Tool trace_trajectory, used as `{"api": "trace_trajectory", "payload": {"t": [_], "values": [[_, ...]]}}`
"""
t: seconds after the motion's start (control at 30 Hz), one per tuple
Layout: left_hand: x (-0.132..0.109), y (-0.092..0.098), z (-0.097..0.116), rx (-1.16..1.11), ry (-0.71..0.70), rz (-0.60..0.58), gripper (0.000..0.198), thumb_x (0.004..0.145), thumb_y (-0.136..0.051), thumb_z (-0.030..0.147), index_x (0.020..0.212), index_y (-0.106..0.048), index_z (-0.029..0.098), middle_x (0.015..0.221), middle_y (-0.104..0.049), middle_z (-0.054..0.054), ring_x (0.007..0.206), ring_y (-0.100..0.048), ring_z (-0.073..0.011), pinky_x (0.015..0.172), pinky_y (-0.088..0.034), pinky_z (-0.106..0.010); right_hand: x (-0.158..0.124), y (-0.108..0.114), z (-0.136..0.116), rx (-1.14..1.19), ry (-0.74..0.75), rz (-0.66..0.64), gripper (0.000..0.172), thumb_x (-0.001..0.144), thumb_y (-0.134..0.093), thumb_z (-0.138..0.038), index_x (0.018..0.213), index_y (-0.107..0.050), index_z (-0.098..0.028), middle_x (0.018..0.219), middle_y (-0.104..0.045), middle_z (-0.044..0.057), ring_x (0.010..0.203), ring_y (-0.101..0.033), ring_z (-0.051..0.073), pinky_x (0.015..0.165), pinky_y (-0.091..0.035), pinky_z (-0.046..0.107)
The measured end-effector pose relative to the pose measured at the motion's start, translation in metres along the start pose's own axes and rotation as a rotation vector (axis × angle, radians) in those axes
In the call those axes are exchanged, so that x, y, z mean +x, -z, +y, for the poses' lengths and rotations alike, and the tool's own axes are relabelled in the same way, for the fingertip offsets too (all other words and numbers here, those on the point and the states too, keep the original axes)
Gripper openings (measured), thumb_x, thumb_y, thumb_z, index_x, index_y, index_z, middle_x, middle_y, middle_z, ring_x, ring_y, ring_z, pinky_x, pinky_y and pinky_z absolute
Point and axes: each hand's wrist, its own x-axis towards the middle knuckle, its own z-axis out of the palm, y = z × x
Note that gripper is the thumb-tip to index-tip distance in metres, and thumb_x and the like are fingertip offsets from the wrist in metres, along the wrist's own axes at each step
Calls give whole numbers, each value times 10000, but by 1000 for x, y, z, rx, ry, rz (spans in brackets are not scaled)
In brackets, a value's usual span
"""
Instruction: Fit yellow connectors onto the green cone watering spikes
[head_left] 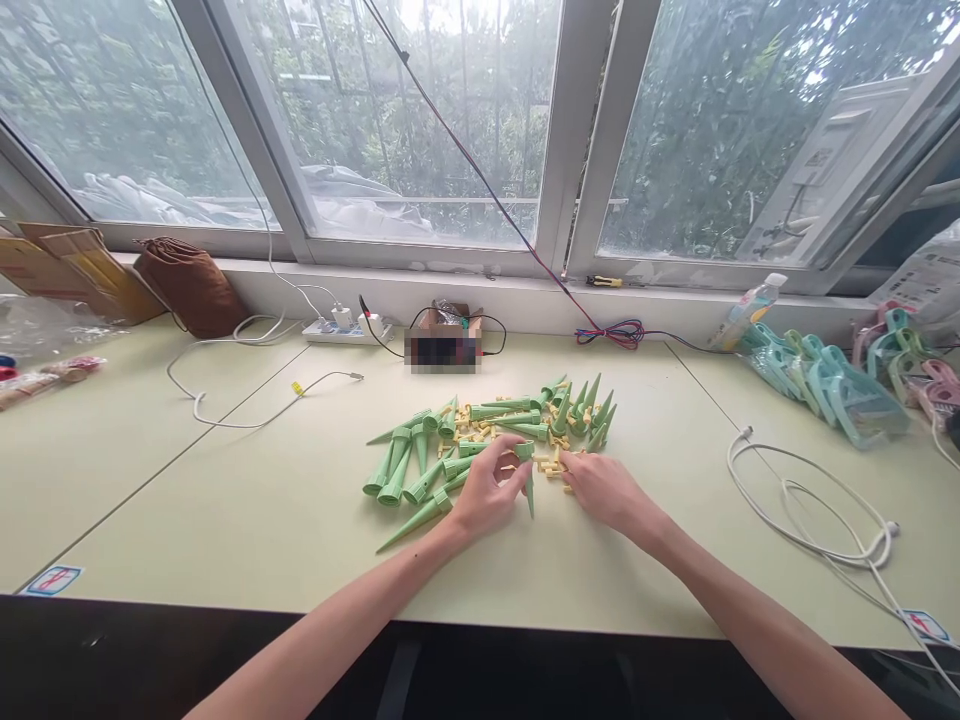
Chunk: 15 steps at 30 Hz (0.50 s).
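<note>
Pale green bench [225, 500]. Pile of green spikes [420, 460] lies mid-bench. Left hand [487, 492] pinches a single spike [529, 488], tip down, at the pile's front edge. Right hand [604, 487] is just beside it, fingers curled low on the scattered yellow pieces [551, 467]; can't tell if it grips any.

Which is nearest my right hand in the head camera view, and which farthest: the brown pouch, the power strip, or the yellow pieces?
1. yellow pieces, at the fingertips of the right hand.
2. power strip, back left, below the windowsill.
3. brown pouch, far left against the sill.
</note>
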Motion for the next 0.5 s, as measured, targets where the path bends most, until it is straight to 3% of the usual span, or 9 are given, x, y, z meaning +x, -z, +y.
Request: {"api": "trace_trajectory", "payload": {"t": [0.23,0.37,0.5], "values": [[0,-1,3,-27,4,10,272,920,-598,361,1110,-516,185,757,-549,6,647,-587,-121,642,-560,-274,-2,7,-5,-1,-11,74,155,987,-418,-127,872,-506,-181,758,-625,46,603,-577,163,522,-247,264],[0,-1,4,-46,9,26,280,912,-607,372,1104,-519,188,790,-565,-2,655,-606,-129,648,-562,-286,-2,17,-12,99,60,228,157,997,-399,-158,899,-519,-182,814,-614,45,608,-564,152,525,-313,258],[1,1,4,-79,-5,46,266,913,-607,364,1104,-518,202,870,-569,-11,685,-610,-125,645,-565,-283,3,6,-15,369,173,400,159,1010,-395,-226,950,-537,-186,858,-613,46,644,-579,151,576,-436,270]]}}
